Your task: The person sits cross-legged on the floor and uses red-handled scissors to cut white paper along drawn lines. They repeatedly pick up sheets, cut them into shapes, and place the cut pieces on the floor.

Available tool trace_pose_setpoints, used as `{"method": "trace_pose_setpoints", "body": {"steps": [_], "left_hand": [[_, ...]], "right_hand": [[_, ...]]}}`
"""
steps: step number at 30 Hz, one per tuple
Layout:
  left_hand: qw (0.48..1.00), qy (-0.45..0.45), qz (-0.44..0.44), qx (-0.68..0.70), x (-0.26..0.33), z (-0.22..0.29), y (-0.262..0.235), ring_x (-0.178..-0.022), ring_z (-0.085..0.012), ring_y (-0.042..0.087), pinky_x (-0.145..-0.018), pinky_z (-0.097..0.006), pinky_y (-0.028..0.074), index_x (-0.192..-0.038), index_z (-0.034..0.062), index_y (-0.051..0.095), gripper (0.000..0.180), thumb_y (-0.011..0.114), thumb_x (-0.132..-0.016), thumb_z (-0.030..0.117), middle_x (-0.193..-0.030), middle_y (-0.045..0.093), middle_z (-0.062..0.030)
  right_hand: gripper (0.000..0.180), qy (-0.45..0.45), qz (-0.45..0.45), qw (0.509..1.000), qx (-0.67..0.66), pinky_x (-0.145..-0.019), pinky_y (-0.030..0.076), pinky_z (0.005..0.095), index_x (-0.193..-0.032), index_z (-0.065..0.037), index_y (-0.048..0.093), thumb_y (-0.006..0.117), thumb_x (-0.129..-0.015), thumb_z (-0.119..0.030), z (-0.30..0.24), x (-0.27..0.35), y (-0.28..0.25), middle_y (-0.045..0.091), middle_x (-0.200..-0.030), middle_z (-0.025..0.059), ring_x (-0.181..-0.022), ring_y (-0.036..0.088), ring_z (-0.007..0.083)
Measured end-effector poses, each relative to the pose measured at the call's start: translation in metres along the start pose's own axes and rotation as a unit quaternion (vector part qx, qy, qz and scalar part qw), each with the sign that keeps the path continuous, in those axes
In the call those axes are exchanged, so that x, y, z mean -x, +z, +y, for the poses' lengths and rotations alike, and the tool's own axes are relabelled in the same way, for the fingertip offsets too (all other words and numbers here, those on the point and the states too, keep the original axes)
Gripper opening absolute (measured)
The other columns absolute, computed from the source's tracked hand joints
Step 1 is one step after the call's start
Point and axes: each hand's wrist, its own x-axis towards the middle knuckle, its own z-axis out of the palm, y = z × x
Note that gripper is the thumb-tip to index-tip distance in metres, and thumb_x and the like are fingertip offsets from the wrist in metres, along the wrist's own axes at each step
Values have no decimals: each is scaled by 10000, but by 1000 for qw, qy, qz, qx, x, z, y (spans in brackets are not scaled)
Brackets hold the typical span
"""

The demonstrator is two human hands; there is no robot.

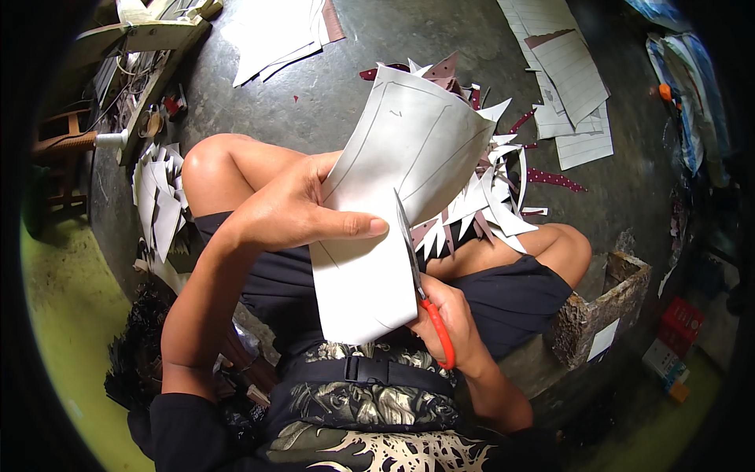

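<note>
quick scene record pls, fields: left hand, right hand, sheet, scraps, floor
left hand: left hand grips the white sheet, thumb across its face
right hand: right hand holds red-handled scissors, blades in the sheet
sheet: bent, pencil lines drawn on it
scraps: pointed paper offcuts lying past the sheet
floor: dark floor, lined sheets lying on it

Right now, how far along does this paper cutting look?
Some cutting looks done: pointed offcuts lie heaped past the knees, more scraps to the left. In hand: the left hand grips a pale sheet with pencilled lines, while the right hand works red-handled scissors into its edge. Left: most of that sheet is uncut, and lined sheets wait on the floor.
</note>
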Motion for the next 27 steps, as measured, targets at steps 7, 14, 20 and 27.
{"method": "trace_pose_setpoints", "body": {"steps": [7, 14, 20, 27], "left_hand": [[1000, 21, 7, 10, 4, -4, 7, -1079, -152, 668, -961, -312, 535, -1358, -33, 605, 547, 850, -897, 132, -1168, 719, -69], [991, 9, -6, 131, 8, -11, 10, -1098, -165, 677, -986, -319, 533, -1361, -27, 601, 544, 845, -899, 123, -1185, 722, -74], [997, 23, -8, 70, 1, -6, -11, -1114, -151, 673, -987, -323, 542, -1350, -25, 624, 508, 839, -899, 71, -1212, 728, -80], [997, 44, -42, 48, 0, -8, -2, -1117, -151, 666, -983, -323, 543, -1361, -30, 619, 523, 841, -902, 88, -1212, 725, -85]], "right_hand": [[335, 12, 4, 999, 30, -813, 558, 300, -1169, 83, 674, 715, -983, -192, -5, 5, -1, 770, -970, 134, -894, 705, 143], [345, -33, 70, 996, 37, -502, 413, 337, -783, 15, 585, 794, -931, -216, -9, 8, 6, 523, -593, 117, -554, 428, 110], [369, -11, 40, 998, 47, -493, 386, 354, -766, 5, 556, 771, -947, -234, -12, 11, -3, 471, -579, 100, -543, 390, 128], [343, -23, 7, 998, 57, -703, 535, 279, -1164, 81, 666, 672, -1011, -225, -2, 5, -5, 737, -901, 101, -788, 653, 95]]}}
